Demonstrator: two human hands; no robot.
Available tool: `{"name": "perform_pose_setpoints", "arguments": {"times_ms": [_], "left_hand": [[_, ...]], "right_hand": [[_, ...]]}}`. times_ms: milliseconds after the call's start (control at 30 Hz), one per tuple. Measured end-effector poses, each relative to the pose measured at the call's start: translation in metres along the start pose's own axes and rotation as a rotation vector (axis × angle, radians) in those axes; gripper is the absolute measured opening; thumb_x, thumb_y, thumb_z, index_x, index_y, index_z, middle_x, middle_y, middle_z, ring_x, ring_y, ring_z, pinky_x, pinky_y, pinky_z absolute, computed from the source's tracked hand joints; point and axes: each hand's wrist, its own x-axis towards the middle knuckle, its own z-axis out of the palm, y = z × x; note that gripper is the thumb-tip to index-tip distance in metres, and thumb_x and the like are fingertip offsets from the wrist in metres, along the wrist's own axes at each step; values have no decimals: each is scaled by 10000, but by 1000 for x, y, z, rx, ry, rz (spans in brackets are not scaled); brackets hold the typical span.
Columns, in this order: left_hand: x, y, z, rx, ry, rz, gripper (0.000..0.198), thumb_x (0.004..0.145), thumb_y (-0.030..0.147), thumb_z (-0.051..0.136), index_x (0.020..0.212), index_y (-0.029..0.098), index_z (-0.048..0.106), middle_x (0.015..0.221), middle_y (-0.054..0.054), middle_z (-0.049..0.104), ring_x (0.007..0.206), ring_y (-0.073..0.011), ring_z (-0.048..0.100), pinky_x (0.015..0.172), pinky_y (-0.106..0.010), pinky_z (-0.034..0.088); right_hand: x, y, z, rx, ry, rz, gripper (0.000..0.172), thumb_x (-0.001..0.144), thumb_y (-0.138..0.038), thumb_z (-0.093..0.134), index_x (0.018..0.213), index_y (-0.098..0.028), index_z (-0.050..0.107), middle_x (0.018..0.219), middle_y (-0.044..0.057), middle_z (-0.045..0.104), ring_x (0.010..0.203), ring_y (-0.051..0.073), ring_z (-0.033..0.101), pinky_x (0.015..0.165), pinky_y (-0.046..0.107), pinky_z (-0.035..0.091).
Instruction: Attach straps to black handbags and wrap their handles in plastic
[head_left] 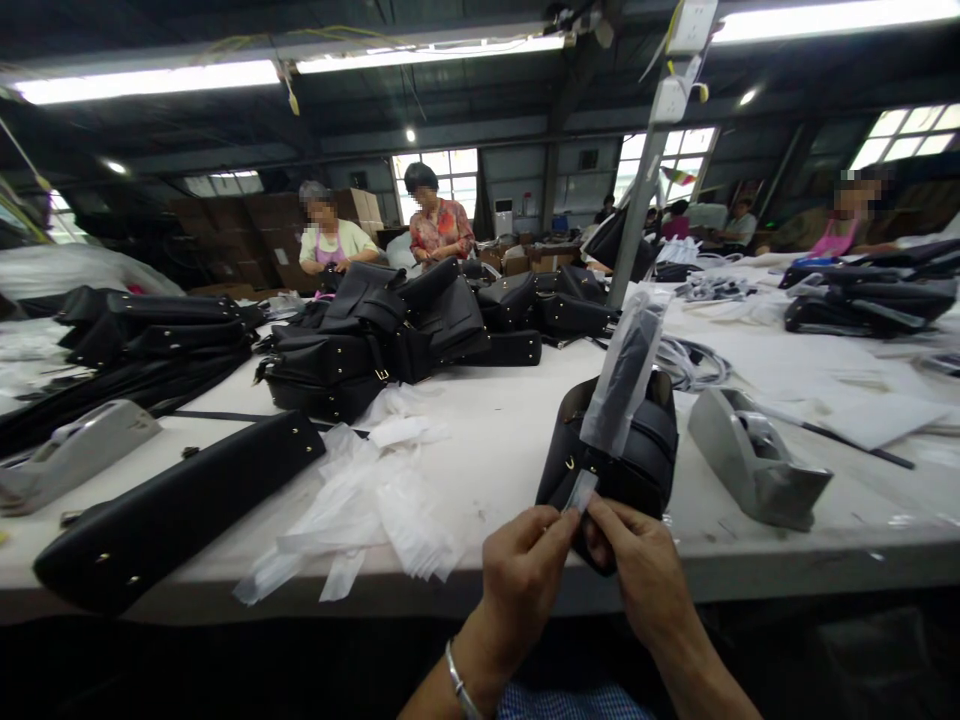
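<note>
A black handbag (pixel 649 455) with gold-coloured fittings stands at the table's front edge, right of centre. A translucent plastic sleeve (pixel 624 375) covers its strap, which sticks up. Below the sleeve is a small translucent plastic strip (pixel 583 490), lying along the lower part of the strap. My left hand (pixel 521 570) is closed, thumb and forefinger pinching the strip's lower end. From the other side my right hand (pixel 637 560) is closed on the same strip, its fingers partly hidden behind the strap. The two hands' fingertips nearly meet.
Tape dispensers stand to the right (pixel 757 460) and far left (pixel 90 450). A long black bag (pixel 180 500) lies front left, beside white plastic sleeves (pixel 367 500). Black bags (pixel 375 330) are piled behind. A metal post (pixel 637 210) rises from the table. Several co-workers are farther back.
</note>
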Motion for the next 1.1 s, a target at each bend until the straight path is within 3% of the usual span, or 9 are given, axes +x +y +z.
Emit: {"name": "perform_pose_setpoints", "arguments": {"times_ms": [200, 367, 433, 567, 633, 767, 867, 1000, 1100], "left_hand": [[9, -8, -17, 291, -92, 245, 204, 987, 145, 519, 1049, 131, 713, 751, -50, 706, 622, -146, 651, 551, -227, 518], [-6, -17, -28, 140, -206, 306, 278, 961, 106, 558, 1228, 126, 636, 826, -64, 727, 660, -148, 663, 567, -222, 529], [-11, -17, -33, -20, -187, 180, 253, 962, 145, 576, 1202, 149, 656, 851, -65, 728, 685, -136, 675, 602, -204, 539], [1, -9, -40, -196, -13, -439, 221, 993, 273, 529, 1077, 168, 705, 810, -47, 723, 678, -131, 665, 645, -209, 541], [13, -4, -37, -288, -73, -650, 267, 988, 336, 527, 954, 158, 724, 768, -45, 717, 674, -142, 661, 618, -209, 524], [24, 2, -20, -573, -336, -809, 311, 919, 424, 612, 827, 140, 700, 682, -35, 688, 605, -144, 642, 559, -211, 491], [19, 2, -10, -652, -337, -898, 327, 868, 466, 659, 856, 140, 679, 594, 8, 622, 470, -103, 536, 460, -192, 415], [7, -3, -6, -543, -233, -856, 306, 858, 453, 672, 903, 152, 704, 721, -19, 675, 621, -136, 592, 565, -212, 459], [3, -4, -5, -503, -196, -821, 290, 853, 433, 687, 949, 162, 722, 870, -53, 728, 838, -201, 659, 753, -261, 507]], "right_hand": [[-4, -5, 2, -8, -130, -38, 519, 873, -623, 586, 623, -170, 630, 578, 16, 596, 568, 147, 534, 567, 253, 422], [-5, -10, 0, -144, -125, -46, 504, 883, -593, 597, 607, -173, 628, 546, 5, 594, 559, 143, 549, 581, 251, 420], [-5, -10, -3, -89, -135, -22, 498, 889, -588, 590, 612, -175, 616, 540, 2, 592, 551, 140, 542, 579, 249, 421], [-2, -13, -6, -57, -195, 0, 473, 889, -575, 600, 641, -174, 628, 547, 4, 605, 552, 141, 547, 585, 247, 429], [0, -14, -5, -82, -207, -17, 481, 898, -577, 585, 635, -177, 625, 546, 3, 601, 552, 143, 551, 589, 246, 434], [-2, -12, -4, -175, -193, -62, 504, 914, -579, 549, 600, -187, 594, 526, -11, 572, 516, 139, 554, 559, 239, 434], [-9, -10, -17, -266, -190, -129, 480, 930, -540, 539, 609, -190, 608, 532, -20, 569, 474, 127, 549, 523, 234, 427], [1, -17, -74, -445, 160, -283, 365, 914, -516, 566, 822, -206, 736, 551, -12, 605, 532, 168, 600, 565, 261, 466], [36, -31, -142, -621, 576, -346, 315, 918, -462, 553, 1042, -232, 729, 1032, 62, 742, 1048, 251, 660, 955, 331, 463]]}}
